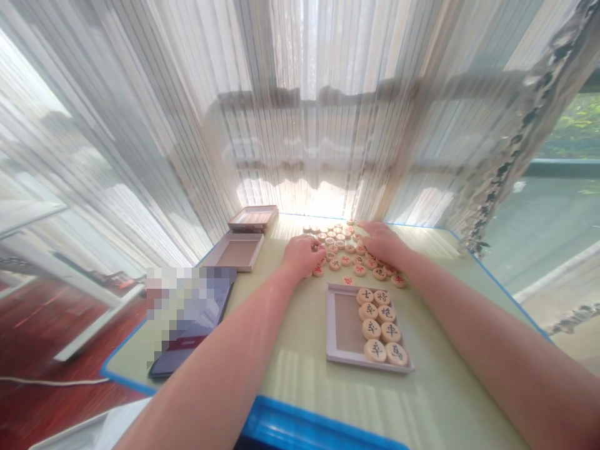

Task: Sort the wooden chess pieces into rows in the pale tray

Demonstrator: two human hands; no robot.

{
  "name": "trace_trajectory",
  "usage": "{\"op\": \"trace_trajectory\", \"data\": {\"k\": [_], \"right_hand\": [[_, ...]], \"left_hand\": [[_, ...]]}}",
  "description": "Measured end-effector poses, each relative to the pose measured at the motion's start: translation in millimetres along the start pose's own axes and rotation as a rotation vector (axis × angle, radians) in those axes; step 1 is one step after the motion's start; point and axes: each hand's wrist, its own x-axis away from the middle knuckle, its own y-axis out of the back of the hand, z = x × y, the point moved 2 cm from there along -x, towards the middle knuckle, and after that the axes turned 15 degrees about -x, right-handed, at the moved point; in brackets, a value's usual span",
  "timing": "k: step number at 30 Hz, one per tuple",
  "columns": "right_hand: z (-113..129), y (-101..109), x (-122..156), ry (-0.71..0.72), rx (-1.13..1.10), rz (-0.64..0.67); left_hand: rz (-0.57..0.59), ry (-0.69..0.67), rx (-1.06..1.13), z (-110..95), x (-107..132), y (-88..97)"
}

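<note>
Round wooden chess discs [344,250] with red and black characters lie scattered at the far middle of the pale green table [300,375]. My left hand [302,255] rests on the left side of the pile, fingers curled over a disc or two. My right hand [380,242] lies flat on the right side of the pile, fingers stretched across the discs. Nearer to me stands a shallow grey tray [340,325] holding several discs with black characters [380,325] in two columns along its right side.
Two more shallow trays, one [237,252] near the left edge and one [253,218] behind it, sit at the far left. A dark tablet [187,337] lies at the near left corner. Sheer curtains hang close behind the table. The table has a blue rim.
</note>
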Motion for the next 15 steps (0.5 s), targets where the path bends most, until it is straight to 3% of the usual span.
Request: {"op": "trace_trajectory", "data": {"k": [4,8,15], "right_hand": [[6.0,-8.6,0.8,0.038,0.011,0.104],[15.0,-4.0,4.1,0.021,0.021,0.047],[12.8,3.9,4.9,-0.195,-0.089,-0.089]], "left_hand": [[-0.007,0.020,0.019,0.4,-0.9,-0.3],[-0.020,0.075,0.079,2.6,-2.1,-0.5],[-0.025,0.110,0.134,4.4,-2.9,-1.3]]}}
